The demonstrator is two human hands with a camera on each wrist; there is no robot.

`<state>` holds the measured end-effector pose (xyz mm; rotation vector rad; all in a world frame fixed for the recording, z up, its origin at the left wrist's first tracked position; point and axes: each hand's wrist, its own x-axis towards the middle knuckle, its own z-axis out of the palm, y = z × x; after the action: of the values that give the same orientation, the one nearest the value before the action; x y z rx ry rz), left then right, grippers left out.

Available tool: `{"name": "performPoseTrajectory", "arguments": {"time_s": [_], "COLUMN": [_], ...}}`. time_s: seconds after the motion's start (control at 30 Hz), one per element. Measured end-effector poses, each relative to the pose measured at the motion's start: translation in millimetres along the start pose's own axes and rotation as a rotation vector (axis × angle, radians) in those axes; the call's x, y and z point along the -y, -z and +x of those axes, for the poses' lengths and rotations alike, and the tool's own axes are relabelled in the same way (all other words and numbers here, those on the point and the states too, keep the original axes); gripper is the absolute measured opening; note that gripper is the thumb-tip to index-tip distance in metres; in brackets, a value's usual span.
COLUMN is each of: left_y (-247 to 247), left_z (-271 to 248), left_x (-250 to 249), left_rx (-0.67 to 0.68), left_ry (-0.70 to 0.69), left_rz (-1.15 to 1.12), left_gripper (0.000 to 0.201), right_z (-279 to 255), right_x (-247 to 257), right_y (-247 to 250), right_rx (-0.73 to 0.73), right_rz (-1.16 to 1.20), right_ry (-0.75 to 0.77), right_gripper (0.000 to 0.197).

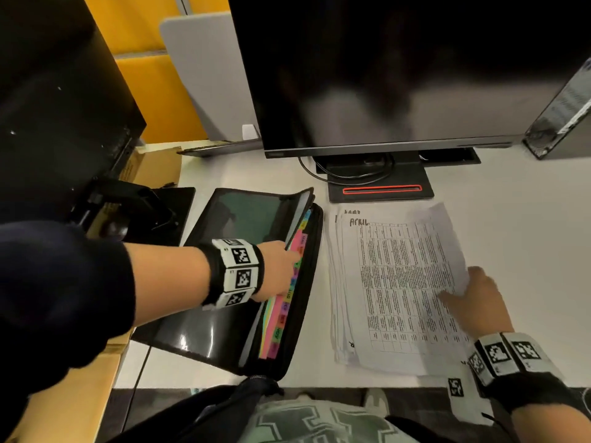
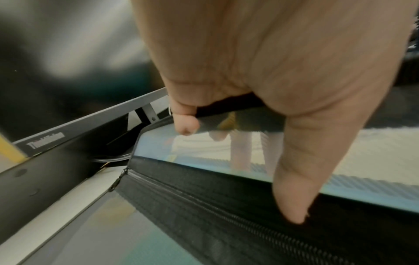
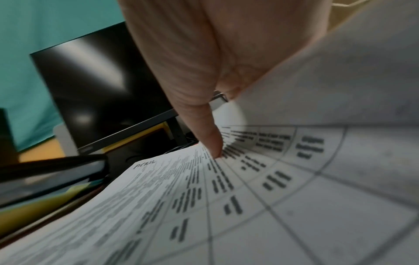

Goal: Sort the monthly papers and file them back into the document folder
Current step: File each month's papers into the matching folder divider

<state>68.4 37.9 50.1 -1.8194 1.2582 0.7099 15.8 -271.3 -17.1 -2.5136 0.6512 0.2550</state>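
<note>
Since the top sheet (image 1: 415, 282) of the paper stack (image 1: 339, 314) is a single printed page marked "APRIL", it should be feather-light and floppy, apt to curl, crease or slide off its neighbours. Its right edge is lifted and bowed, held by the right hand (image 1: 476, 302); the right wrist view shows the thumb (image 3: 211, 139) pressed on the printed face while the sheet curves over the other fingers, so I judge it a light pinch on that 1 sheet. A hold at the long right edge, near the middle, looks sensible; a corner grip would let it droop.

Just left of the stack lies the document folder (image 1: 204, 330), an open black zip-up case, stiffer and heavier by the look of it, with soft coloured dividers (image 1: 271, 318) carrying month tabs such as "AUG" and "NOV". The left hand (image 1: 276, 271) reaches into it with fingers curled round the edge of a dark inner flap (image 1: 300, 215), holding a pocket apart; the left wrist view shows the thumb (image 2: 292, 188) down beside the zip (image 2: 204, 206). The glossy cover may be slippery, so the flap could slip shut unless gripped firmly.

Both things rest on a smooth white desk (image 1: 511, 219), on which loose paper will probably skate easily. Behind them stands a dark monitor (image 1: 399, 75) on its base (image 1: 380, 190) with a cable (image 1: 307, 172). A cardboard box (image 1: 150, 169) sits at the desk's left, with yellow panels (image 1: 153, 91) beyond.
</note>
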Motion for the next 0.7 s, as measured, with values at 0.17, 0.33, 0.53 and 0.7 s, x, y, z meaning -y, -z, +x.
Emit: {"name": "performPoseTrajectory", "arguments": {"time_s": [0.17, 0.33, 0.53, 0.7], "left_y": [6, -7, -30, -34], "left_z": [-5, -32, -52, -68], "left_x": [9, 32, 40, 36], "left_rx": [-0.077, -0.161, -0.371, -0.416], "left_ry": [0.002, 0.068, 0.173, 0.235], "left_rz": [-0.020, -0.146, -0.253, -0.225], "left_gripper": [0.019, 0.029, 0.032, 0.034], "right_z": [-19, -43, -52, -52], "right_x": [42, 105, 135, 143], "right_y": [-3, -35, -81, -95], "right_rx": [-0.183, 0.346, 0.560, 0.724], "right_rz": [0.009, 0.256, 0.292, 0.434], "right_ry": [0.348, 0.558, 0.530, 0.438], "right_gripper": [0.044, 0.022, 0.040, 0.048]}}
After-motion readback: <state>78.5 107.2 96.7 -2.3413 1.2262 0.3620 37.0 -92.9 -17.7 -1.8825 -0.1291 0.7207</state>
